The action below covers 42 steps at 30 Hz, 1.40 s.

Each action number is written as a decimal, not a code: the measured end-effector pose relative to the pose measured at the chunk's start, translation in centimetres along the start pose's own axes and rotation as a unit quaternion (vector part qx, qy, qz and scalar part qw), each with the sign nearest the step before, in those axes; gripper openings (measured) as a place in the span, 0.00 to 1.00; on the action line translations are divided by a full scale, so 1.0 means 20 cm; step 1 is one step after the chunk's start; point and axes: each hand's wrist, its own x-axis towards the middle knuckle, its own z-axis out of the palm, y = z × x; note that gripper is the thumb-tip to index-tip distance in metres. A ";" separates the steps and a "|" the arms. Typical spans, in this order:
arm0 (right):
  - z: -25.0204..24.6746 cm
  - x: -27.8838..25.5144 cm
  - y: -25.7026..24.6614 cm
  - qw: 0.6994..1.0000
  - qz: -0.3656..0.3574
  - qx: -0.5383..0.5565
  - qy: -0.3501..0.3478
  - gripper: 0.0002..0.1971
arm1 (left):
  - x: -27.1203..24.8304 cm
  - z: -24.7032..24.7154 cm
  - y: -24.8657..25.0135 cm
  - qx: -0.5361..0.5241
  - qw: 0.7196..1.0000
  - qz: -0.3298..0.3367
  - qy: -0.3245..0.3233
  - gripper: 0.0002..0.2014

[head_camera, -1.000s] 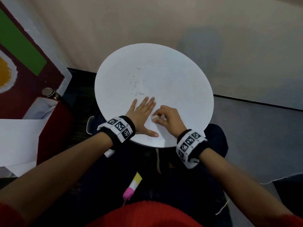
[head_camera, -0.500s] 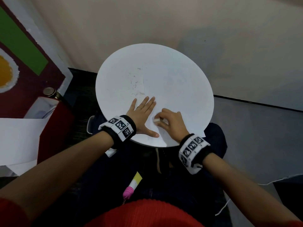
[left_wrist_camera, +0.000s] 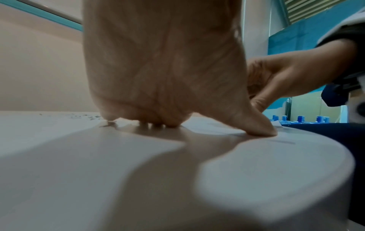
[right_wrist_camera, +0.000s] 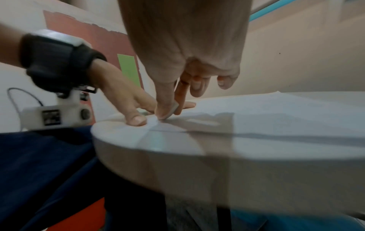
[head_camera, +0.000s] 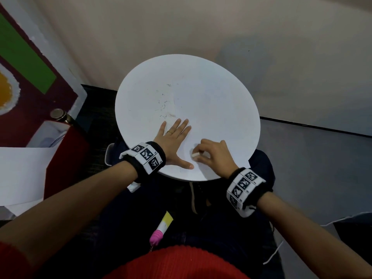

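At the near edge of the round table (head_camera: pixel 141 101), the right hand (head_camera: pixel 216 156) pinches a small white eraser (head_camera: pixel 194 155) down on the paper (head_camera: pixel 217 117), just right of the thumb tip of the left hand (head_camera: pixel 174 141), which pins the paper flat with straight, spread fingers.

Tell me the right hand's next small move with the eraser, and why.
Probably a short rub of the eraser across the paper. The right hand pinches it tip-down against the sheet, and the left hand presses flat on the paper, pinning it to the table.
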 end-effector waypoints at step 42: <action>-0.08 -0.04 0.08 0.992 -0.060 -0.093 -0.060 0.05 | 0.02 -0.01 0.00 -0.004 1.000 0.007 -0.004 0.64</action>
